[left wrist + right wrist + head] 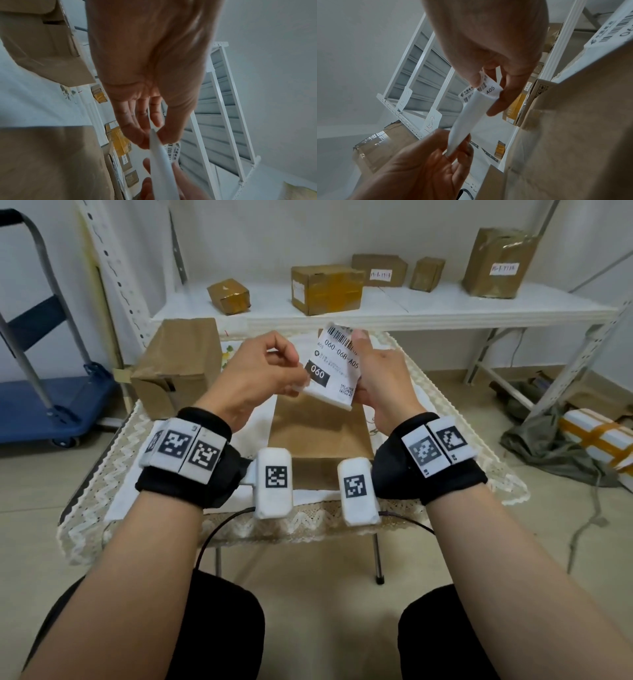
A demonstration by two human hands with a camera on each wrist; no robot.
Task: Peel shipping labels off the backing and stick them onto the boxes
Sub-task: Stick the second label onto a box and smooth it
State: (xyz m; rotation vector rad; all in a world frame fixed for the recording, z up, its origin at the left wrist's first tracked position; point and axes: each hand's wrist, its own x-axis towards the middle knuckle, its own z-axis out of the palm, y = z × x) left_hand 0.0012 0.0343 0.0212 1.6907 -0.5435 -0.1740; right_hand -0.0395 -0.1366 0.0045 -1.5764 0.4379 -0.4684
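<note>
A white pad of shipping labels (334,368), printed with barcodes and "060", is held up in the air between both hands above a flat brown box (318,433) on the table. My left hand (301,382) pinches the pad's lower left corner (155,133) between thumb and fingers. My right hand (362,361) grips the right side, its thumb lying on the printed face and its fingers behind. In the right wrist view the top label's printed end (488,89) curls away from the pad under the right thumb.
A taller brown box (178,364) stands at the table's left. The table carries a lace-edged cloth (113,460). Behind it a white shelf (428,309) holds several taped boxes, some with labels. A blue cart (51,405) stands left and wrapped parcels (596,436) lie on the floor at right.
</note>
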